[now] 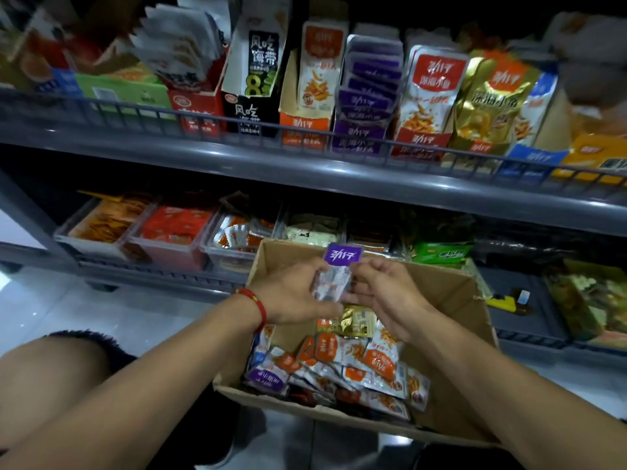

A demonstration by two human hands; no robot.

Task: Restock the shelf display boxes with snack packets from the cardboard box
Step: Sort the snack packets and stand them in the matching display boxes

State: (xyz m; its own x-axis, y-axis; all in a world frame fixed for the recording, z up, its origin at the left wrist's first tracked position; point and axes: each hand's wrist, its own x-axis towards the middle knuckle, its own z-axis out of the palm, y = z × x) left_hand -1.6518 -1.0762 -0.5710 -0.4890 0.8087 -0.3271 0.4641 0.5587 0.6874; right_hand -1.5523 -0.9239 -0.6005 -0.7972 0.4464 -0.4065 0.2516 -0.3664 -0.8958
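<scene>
Both hands are meeting over the open cardboard box (451, 300), near the centre of the view. The left hand (291, 296), wearing a red cord bracelet (256, 305) at the wrist, is grasping a small stack of purple-topped snack packets (336, 273), with its fingers curled round the silvery lower part. The right hand (383, 293) is coming in from three o'clock of the stack, its fingertips pinching the packets' edge just below the purple header. The stack is standing roughly upright, its purple end pointing toward twelve o'clock. Beneath the hands, the box is holding a loose heap of orange-topped packets (356, 361), with a gold packet (356, 322) lying just under the hands and a purple packet (266, 378) at the heap's eight o'clock corner. On the upper shelf (237, 154), toward twelve o'clock, display boxes are standing in a row behind a wire rail; the purple display box (363, 130) is sitting between an orange display box (305, 123) at its nine o'clock and a red display box (424, 137) at its three o'clock. On the lower shelf, at ten o'clock from the hands, clear bins (163, 239) are carrying red and orange snacks. A bare knee (51, 374) is showing at eight o'clock.
</scene>
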